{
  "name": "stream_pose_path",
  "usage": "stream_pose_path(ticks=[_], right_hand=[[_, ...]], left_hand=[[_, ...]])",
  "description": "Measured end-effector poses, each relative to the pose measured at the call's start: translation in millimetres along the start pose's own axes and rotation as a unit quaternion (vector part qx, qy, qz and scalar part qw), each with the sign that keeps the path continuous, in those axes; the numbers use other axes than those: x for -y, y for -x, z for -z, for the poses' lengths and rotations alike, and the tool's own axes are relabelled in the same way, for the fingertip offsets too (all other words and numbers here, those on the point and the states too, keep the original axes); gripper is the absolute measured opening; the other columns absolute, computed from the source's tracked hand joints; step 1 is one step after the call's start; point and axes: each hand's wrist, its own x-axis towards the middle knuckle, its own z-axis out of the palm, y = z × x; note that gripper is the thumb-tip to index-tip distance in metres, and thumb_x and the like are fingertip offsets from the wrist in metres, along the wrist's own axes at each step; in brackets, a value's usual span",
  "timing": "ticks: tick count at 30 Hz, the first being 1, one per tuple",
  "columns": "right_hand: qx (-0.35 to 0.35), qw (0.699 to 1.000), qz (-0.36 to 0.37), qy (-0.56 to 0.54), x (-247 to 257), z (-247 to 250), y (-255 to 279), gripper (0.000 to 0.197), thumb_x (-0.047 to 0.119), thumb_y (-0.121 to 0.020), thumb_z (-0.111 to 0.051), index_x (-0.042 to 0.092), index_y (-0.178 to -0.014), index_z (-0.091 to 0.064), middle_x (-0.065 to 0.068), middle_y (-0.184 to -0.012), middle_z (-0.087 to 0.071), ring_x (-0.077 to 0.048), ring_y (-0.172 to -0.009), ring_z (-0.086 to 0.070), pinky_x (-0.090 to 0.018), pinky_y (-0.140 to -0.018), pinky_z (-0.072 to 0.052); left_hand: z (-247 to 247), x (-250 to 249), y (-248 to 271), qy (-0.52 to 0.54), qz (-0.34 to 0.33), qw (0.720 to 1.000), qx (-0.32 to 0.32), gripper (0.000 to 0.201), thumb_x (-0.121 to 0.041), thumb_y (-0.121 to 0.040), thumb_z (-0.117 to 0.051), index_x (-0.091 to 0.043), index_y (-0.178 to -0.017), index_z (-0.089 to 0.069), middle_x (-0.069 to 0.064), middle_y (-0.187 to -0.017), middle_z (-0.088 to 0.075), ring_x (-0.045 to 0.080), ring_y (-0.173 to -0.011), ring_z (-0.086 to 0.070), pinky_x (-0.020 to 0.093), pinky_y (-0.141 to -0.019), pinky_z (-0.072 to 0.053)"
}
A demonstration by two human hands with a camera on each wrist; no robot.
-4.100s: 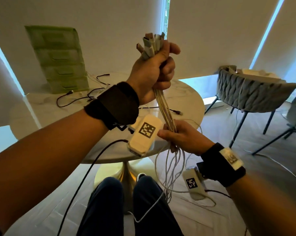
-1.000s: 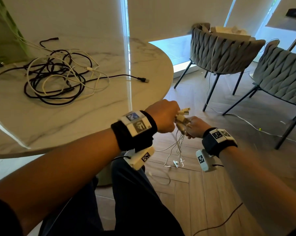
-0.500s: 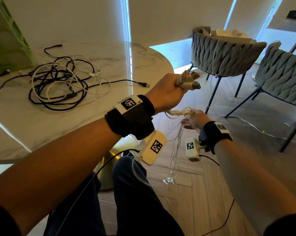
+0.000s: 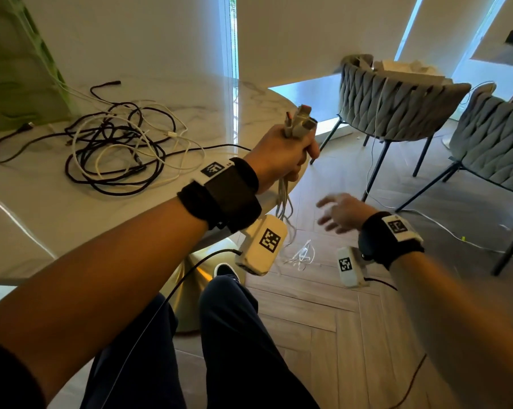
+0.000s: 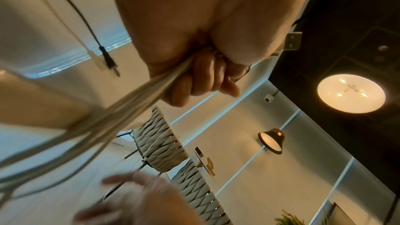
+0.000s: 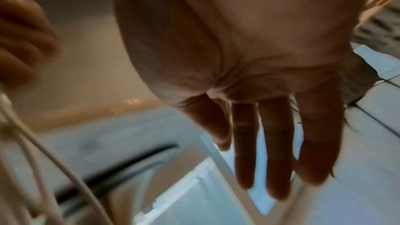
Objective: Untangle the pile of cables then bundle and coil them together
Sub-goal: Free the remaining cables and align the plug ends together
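Nearest, the right hand [image 4: 342,213] hangs off the surface's near edge with its fingers [image 6: 277,151] straight and spread, holding nothing, blurred in every view; just beyond it the left hand [image 4: 281,156] has its grip closed round the bundle of thin white cables [image 5: 138,95], whose connector ends [image 4: 299,121] stand up out of the fist while the loose lengths drop past the wrist to the pale herringbone wooden floor [image 4: 323,314], where their tails [image 4: 301,255] lie in a small heap; farther off, on the round white marble surface [image 4: 36,219] toward its far left edge, the tangled pile of black and white cables [image 4: 113,154] lies untouched, so the untangling looks unfinished. The risk, as I judge it: with only one fist on the bundle, the slack strands could slide unevenly or knot among the tails below; coiling them now might lock that snarl in; the dangling lengths could also snag on the wrist-worn camera.
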Motion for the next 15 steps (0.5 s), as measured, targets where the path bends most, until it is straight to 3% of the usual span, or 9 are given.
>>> stream_pose_path(ticks=[2,4,7,9,11,15], right_hand=[[-0.076,0.988,0.106,-0.078,36,7,19,0.020,0.015,-0.101,-0.040,0.016,-0.110,-0.057,-0.011,-0.100,-0.069,-0.023,-0.088,-0.066,-0.029,-0.069,-0.050],[-0.120,0.955,0.207,-0.175,74,11,36,0.023,0.024,-0.102,-0.040,0.013,-0.107,-0.059,-0.012,-0.097,-0.068,-0.022,-0.088,-0.067,-0.032,-0.073,-0.052],[-0.115,0.917,0.303,-0.233,120,9,51,0.028,0.037,-0.101,-0.038,0.021,-0.114,-0.057,-0.006,-0.107,-0.066,-0.016,-0.098,-0.065,-0.030,-0.082,-0.054],[-0.125,0.911,0.345,-0.189,144,3,51,0.033,0.043,-0.101,-0.037,0.026,-0.123,-0.054,0.000,-0.119,-0.061,-0.009,-0.106,-0.060,-0.028,-0.089,-0.051],[-0.133,0.911,0.370,-0.128,163,-4,49,0.032,0.041,-0.101,-0.039,0.025,-0.124,-0.055,0.001,-0.120,-0.060,-0.007,-0.104,-0.058,-0.023,-0.085,-0.048],[-0.138,0.908,0.394,-0.031,182,-15,47,0.028,0.023,-0.102,-0.036,0.018,-0.098,-0.063,-0.001,-0.091,-0.064,-0.008,-0.082,-0.059,-0.011,-0.070,-0.043]], left_hand=[[3,4,-3,0.040,0.028,0.999,-0.020,0.047,-0.035,-0.103,-0.038,-0.011,-0.064,-0.049,-0.001,-0.052,-0.031,0.011,-0.044,-0.026,0.025,-0.048,-0.029],[7,7,-6,0.080,0.050,0.995,-0.043,0.046,-0.038,-0.102,-0.038,-0.013,-0.064,-0.046,0.000,-0.053,-0.031,0.012,-0.044,-0.027,0.025,-0.049,-0.030],[16,11,-8,0.117,0.082,0.987,-0.069,0.038,-0.037,-0.102,-0.038,-0.012,-0.077,-0.050,-0.001,-0.054,-0.036,0.013,-0.044,-0.036,0.026,-0.050,-0.038],[21,12,-7,0.133,0.096,0.984,-0.065,0.029,-0.030,-0.103,-0.038,-0.009,-0.090,-0.053,0.000,-0.055,-0.041,0.014,-0.043,-0.045,0.029,-0.053,-0.044],[27,14,-4,0.139,0.112,0.983,-0.048,0.024,-0.025,-0.103,-0.037,-0.008,-0.098,-0.052,0.003,-0.060,-0.042,0.016,-0.044,-0.050,0.033,-0.057,-0.048],[42,17,2,0.160,0.123,0.978,-0.053,0.021,-0.018,-0.103,-0.033,-0.009,-0.091,-0.048,0.003,-0.057,-0.041,0.015,-0.045,-0.044,0.026,-0.047,-0.045]])
